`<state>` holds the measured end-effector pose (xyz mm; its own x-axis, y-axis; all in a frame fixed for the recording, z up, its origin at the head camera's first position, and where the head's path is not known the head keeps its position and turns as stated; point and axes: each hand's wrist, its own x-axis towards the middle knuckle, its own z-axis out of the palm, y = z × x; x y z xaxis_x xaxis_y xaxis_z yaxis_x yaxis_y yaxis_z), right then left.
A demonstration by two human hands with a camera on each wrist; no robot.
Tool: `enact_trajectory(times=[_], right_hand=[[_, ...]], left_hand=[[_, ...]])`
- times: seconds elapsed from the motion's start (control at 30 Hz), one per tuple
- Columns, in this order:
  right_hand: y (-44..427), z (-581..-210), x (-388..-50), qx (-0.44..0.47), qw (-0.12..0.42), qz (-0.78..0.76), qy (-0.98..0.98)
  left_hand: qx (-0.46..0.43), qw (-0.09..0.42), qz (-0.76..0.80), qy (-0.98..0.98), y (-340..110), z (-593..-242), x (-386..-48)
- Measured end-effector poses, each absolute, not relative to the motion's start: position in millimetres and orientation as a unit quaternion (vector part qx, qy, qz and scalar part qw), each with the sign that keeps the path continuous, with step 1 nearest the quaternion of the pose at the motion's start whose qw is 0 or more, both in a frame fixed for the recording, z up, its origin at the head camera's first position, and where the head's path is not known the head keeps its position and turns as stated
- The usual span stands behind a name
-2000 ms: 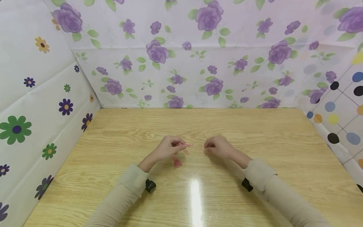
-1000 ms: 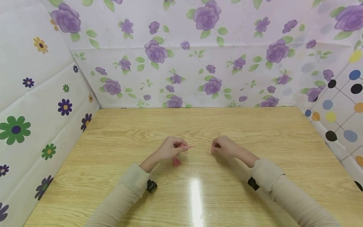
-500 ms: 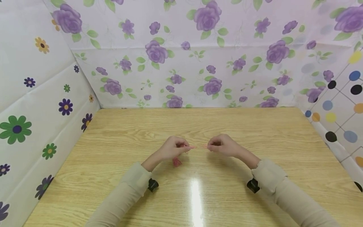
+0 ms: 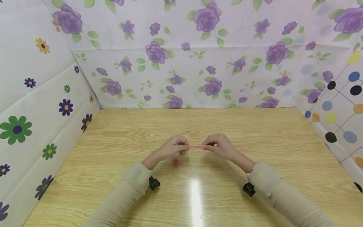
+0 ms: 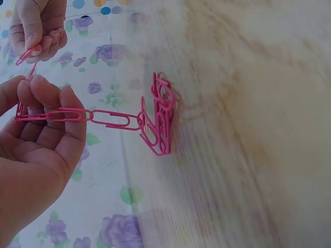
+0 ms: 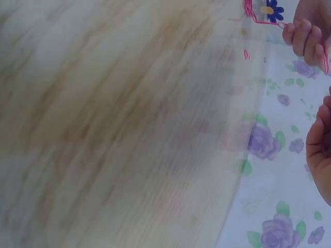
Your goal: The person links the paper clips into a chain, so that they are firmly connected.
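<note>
My left hand (image 4: 173, 148) pinches one end of a chain of pink paper clips (image 5: 116, 119). The chain runs across its fingers and hangs down to a bunched part (image 4: 176, 162) low over the table; whether that touches the wood, I cannot tell. Opposite, my right hand (image 4: 222, 146) pinches a single pink paper clip (image 5: 26, 54) between thumb and fingertips. In the head view the two clip ends meet in the small gap between the hands. Whether they are hooked together is too small to tell. The right wrist view shows only part of the right hand (image 6: 321, 155).
A wood-grain table (image 4: 136, 126) lies under both hands. Flower-patterned cloth (image 4: 181, 63) stands behind it, with more patterned cloth at the left and right sides. A black wrist camera (image 4: 154, 183) sits under the left sleeve, another (image 4: 249, 189) under the right.
The right hand first drew away to the right, then came back left with a paper clip, closing the gap. The left hand has shifted slightly right, and the hanging bunch has swung a little.
</note>
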<state>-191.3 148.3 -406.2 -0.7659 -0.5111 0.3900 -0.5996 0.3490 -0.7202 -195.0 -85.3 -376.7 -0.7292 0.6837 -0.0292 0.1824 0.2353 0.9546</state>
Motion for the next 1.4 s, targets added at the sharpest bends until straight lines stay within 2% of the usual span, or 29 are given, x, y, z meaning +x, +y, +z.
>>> enact_trajectory(times=[0.4, 0.9, 1.13, 1.4], right_hand=[[138.7, -414.6, -188.9, 0.365, 0.122, 0.437, -0.813], [138.2, -417.7, -188.1, 0.439, 0.218, 0.366, -0.791], [137.7, -419.7, -188.1, 0.446, 0.223, 0.358, -0.789], [136.6, -417.5, -186.0, 0.453, 0.225, 0.355, -0.786]], left_hand=[[0.303, 0.257, 0.565, 0.723, -84.2, -376.6, -195.3], [0.305, 0.253, 0.546, 0.738, -82.1, -375.7, -191.1], [0.302, 0.269, 0.566, 0.719, -81.5, -377.5, -191.5], [0.312, 0.282, 0.577, 0.700, -83.3, -400.4, -202.7]])
